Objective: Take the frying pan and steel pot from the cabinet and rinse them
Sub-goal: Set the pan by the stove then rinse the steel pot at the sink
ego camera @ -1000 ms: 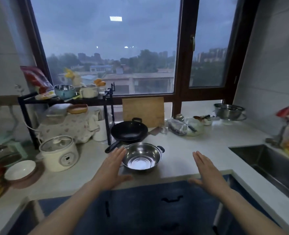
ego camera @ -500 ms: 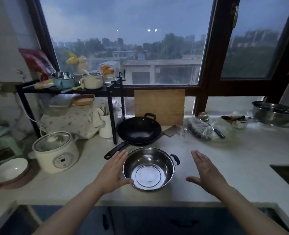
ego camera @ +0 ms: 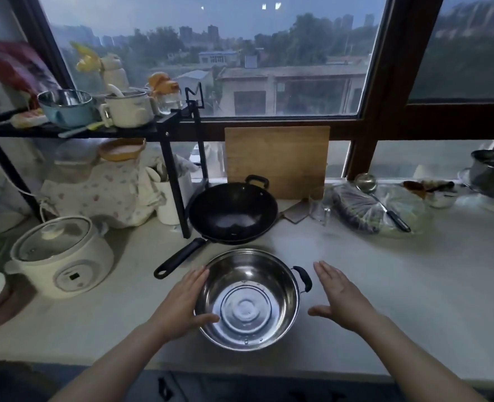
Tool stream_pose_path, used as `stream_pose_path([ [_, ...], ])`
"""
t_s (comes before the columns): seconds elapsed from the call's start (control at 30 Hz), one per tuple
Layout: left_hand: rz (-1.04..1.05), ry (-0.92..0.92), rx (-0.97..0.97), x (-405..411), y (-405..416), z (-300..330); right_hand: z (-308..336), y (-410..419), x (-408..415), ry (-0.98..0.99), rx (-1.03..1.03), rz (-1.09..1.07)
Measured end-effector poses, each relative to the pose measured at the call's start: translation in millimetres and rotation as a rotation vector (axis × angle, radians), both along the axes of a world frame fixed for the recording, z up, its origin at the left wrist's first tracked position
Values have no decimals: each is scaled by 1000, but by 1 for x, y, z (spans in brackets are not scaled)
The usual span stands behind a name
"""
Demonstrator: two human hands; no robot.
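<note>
since both the steel pot (ego camera: 248, 300) and the frying pan (ego camera: 232, 212) already sit out on the pale countertop (ego camera: 385, 274), the cabinet step looks finished and the rinse has not begun. pot stands nearest the counter's front edge, upright, a few droplets inside; pan just behind it, long black handle angled toward the left hand.

left hand (ego camera: 182, 306): flat, fingers straight, lying against the pot's left wall, thumb at the near rim. not grasping. right hand (ego camera: 340, 297): released, fingers straight, just beside the pot's black side handle (ego camera: 303, 278), apart from it. reads as the start of a two-handed lift.

next move, as i judge it: close both hands on the pot's sides or handles, raise it level, carry it right toward the sink, whose corner barely shows at the right edge.

count: steel pot, one. frying pan, one. hands, two. also one white rice cooker (ego camera: 57, 256), one wooden cutting board (ego camera: 277, 161) leaning at the window, one black shelf rack (ego camera: 179, 158), one steel colander-like bowl (ego camera: 492, 172) far right, two mugs or pots on the rack.
</note>
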State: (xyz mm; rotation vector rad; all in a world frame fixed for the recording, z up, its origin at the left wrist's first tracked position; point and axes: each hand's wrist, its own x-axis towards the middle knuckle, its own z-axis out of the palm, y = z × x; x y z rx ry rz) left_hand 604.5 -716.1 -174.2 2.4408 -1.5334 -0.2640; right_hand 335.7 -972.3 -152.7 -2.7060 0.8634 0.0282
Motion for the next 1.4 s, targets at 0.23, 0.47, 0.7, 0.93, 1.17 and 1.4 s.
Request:
stream_pose_path([
  [0.23, 116, 51, 74, 4, -1, -9, -10, -35, 23, 73, 36, 105],
  [0.47, 219, 194, 113, 3, 11, -8, -15, -60, 51, 140, 95, 271],
  [0.7, 304, 265, 205, 5, 15, -18, -36, -75, 77, 202, 238, 345],
  [0.93, 264, 232, 172, 5, 7, -26, -48, -82, 93, 137, 312, 488],
  [1.17, 186, 303, 204, 4, -3, -15, -50, -87, 92, 161, 351, 513],
  [1.4, 124, 321, 197, 17, -2, -30, -53, -83, 82, 182, 373, 450],
])
